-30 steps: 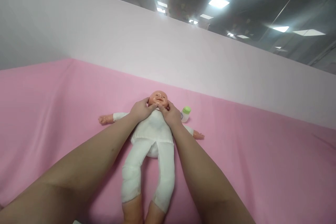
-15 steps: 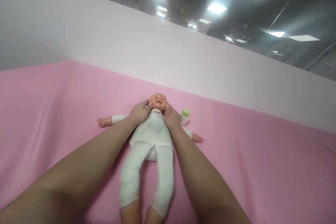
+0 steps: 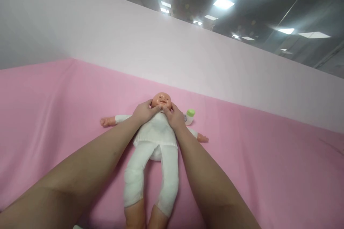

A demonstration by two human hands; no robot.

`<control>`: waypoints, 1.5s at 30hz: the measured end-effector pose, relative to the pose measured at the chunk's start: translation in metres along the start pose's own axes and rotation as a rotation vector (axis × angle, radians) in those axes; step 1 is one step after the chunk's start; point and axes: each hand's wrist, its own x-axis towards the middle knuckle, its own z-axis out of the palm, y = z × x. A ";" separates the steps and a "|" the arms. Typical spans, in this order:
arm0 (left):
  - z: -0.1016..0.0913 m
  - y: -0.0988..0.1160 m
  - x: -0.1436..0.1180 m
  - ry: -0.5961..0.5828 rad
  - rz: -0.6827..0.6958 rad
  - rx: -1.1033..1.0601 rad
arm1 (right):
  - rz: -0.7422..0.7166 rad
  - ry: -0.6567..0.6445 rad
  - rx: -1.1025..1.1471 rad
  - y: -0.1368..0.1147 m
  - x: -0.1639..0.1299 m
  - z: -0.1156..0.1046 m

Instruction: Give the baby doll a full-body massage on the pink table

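Observation:
A baby doll with a hard plastic head and a white cloth body lies on its back, arms spread wide and legs toward me. My left hand grips the left side of its head, the thumb resting at the chin. From the other side my right hand clasps the head, its thumb also at the chin and nearly meeting the left one. The fingers of both hands are partly hidden beside and behind the head. Just right of my right hand stands a small clear bottle with a green cap.
Pink cloth covers the surface under the doll, with some folds at the left and right. A white panel rises behind it. Above the panel, lit ceiling lamps show.
Both thumbs have slid inward from the cheeks to below the doll's chin. The doll and the bottle stay where they were, apart from a slight shift of the view.

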 end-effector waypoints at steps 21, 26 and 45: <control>0.003 -0.007 0.004 0.020 0.005 -0.065 | -0.012 0.032 0.083 0.023 0.010 0.010; 0.007 -0.012 0.008 0.033 0.010 -0.084 | -0.034 0.073 0.097 0.031 0.012 0.014; -0.002 0.005 -0.004 -0.017 0.004 0.024 | 0.118 0.007 -0.031 0.006 0.001 0.001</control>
